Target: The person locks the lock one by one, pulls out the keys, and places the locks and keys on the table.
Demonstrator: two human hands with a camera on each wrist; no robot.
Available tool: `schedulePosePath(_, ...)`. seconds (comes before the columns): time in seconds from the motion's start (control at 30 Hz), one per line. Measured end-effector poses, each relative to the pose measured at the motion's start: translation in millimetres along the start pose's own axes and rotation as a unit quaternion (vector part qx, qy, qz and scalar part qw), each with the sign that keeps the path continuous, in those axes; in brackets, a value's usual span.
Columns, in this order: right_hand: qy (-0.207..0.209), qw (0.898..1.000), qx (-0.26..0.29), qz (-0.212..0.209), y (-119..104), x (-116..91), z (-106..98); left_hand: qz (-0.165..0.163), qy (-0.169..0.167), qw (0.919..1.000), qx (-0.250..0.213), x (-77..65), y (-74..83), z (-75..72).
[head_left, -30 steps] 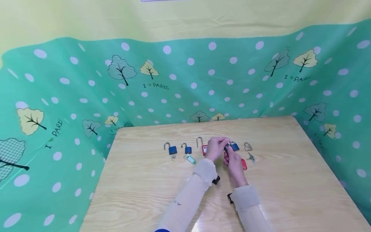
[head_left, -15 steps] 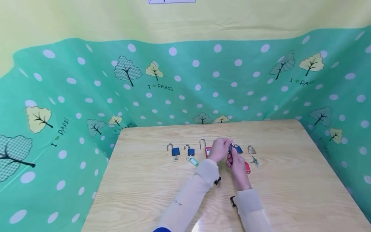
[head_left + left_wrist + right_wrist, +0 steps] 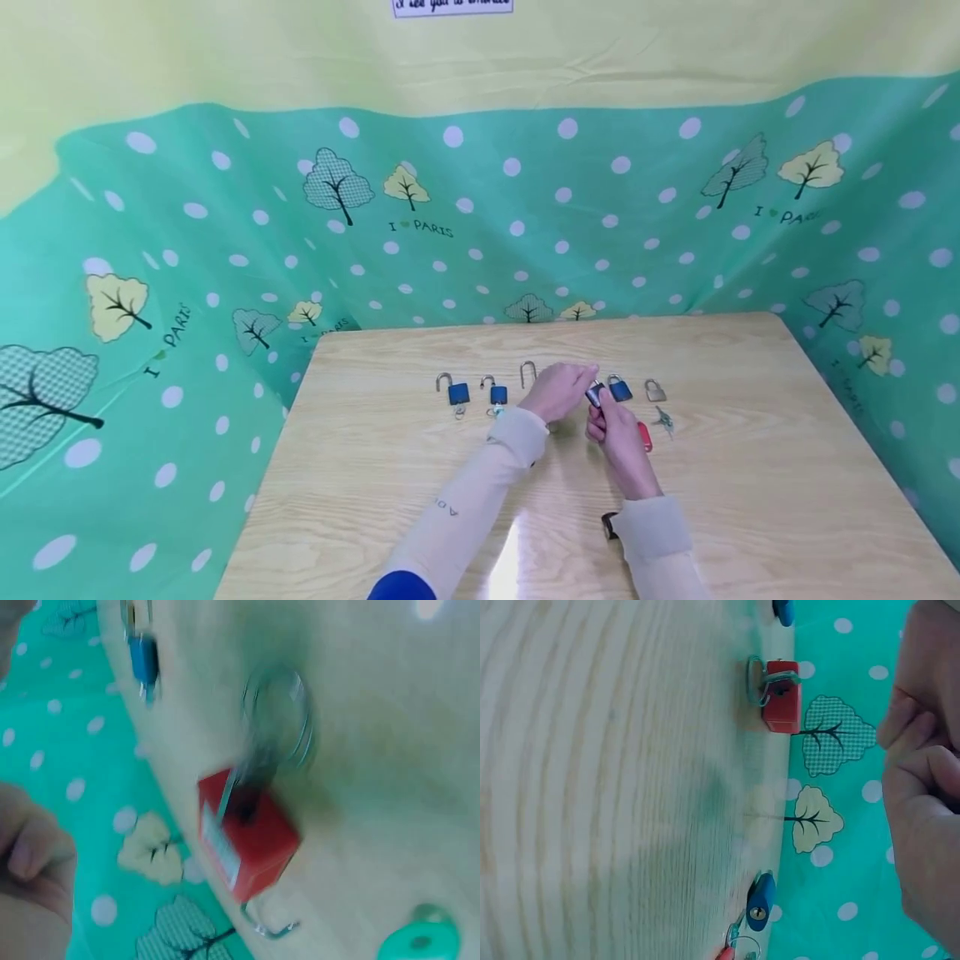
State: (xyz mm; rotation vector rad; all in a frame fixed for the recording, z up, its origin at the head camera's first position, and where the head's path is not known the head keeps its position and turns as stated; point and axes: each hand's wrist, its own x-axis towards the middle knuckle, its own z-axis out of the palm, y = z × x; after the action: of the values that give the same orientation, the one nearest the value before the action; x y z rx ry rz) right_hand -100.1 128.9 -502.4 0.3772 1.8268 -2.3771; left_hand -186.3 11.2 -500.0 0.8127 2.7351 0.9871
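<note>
My right hand grips a small dark padlock, its thumb against the body, above the row of locks. At its top, the fingertips of my left hand pinch around the shackle. In the right wrist view, the left hand and right hand meet, hiding the padlock. Below them stands a red padlock with a key ring at its keyhole; in the head view the left hand covers its body, only its raised shackle showing. A blue padlock lies just right of the held one.
Two blue padlocks with raised shackles, the outer one and the inner one, lie at left with keys. A silver padlock, a key bunch and a red key tag are at right. Behind the wooden table hangs a green curtain.
The left hand has turned at the wrist, its forearm shifting left over the red padlock and green tag. The padlock stays in the right hand, its body now more visible. The head view has shifted slightly.
</note>
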Motion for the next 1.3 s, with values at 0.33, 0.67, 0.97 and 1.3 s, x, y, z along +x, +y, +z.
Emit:
schedulePosePath(0.33,-0.036,0.998,-0.045,0.029,2.2,2.7,-8.4,-0.010,0.005,0.9987,-0.049,-8.6,-7.1,14.7)
schedulePosePath(0.67,-0.009,0.991,-0.132,0.030,6.1,6.1,-16.3,-0.041,-0.018,0.9976,-0.053,2.6,-18.4,19.9)
schedulePosePath(0.97,0.026,0.972,-0.229,-0.041,9.2,6.7,-30.7,-0.074,-0.018,0.9927,-0.093,3.8,-22.6,22.2)
schedulePosePath(1.3,0.077,0.950,-0.286,-0.099,14.1,13.7,-29.0,-0.045,-0.078,0.9705,-0.223,-2.9,-23.1,16.1)
